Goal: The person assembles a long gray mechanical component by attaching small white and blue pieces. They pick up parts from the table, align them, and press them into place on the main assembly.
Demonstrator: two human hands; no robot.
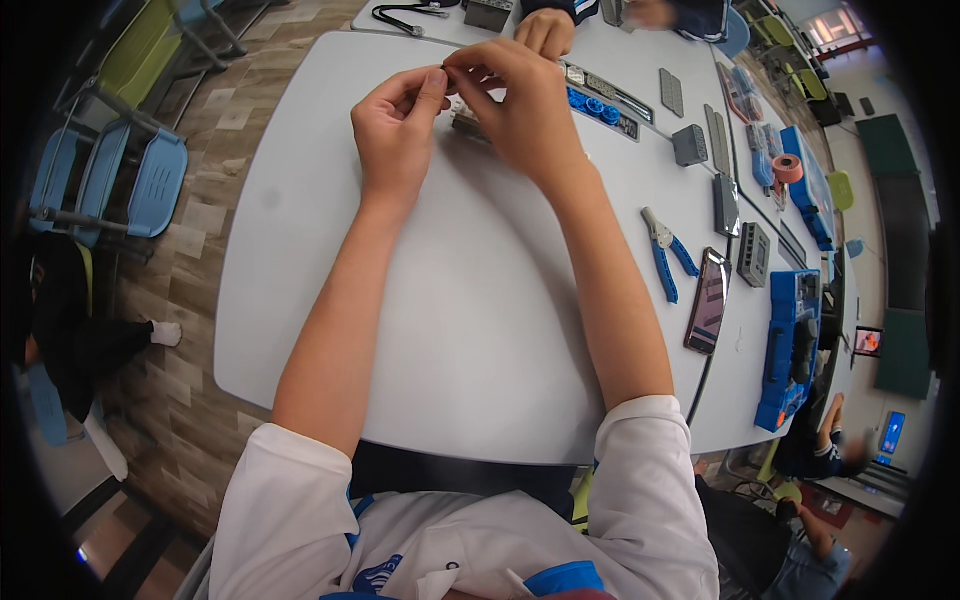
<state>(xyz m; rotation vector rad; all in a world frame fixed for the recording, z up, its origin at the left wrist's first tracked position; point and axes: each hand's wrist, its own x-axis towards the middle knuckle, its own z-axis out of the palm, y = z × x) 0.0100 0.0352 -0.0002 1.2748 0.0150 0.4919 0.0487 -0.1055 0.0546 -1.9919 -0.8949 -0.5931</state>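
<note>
A small dark piece [446, 71] sits where the fingertips of the two hands meet, near twelve o'clock on the table [450, 330]. The left hand [398, 125] comes to it from seven o'clock, its thumb pressed in against the forefinger and apparently clamped on the piece; the right hand [525, 110] reaches it from four o'clock, thumb and forefinger drawn together there. Whether the right fingertips grip it or only touch it, I cannot tell. The piece's long axis does not show, and neither hand is clearly nearer.

A grey part-built assembly [470, 124] lies at five o'clock from the fingertips, just beside the right thumb, its visible edge running roughly ten to four. The right hand covers its far end, so its length and full shape are hidden.

Further out, blue round parts [597, 106] lie between three and four o'clock, pliers [662, 250] and a phone [709, 302] between four and five. A co-worker's hand [546, 35] shows at two o'clock, its fingertips partly behind the right hand.
</note>
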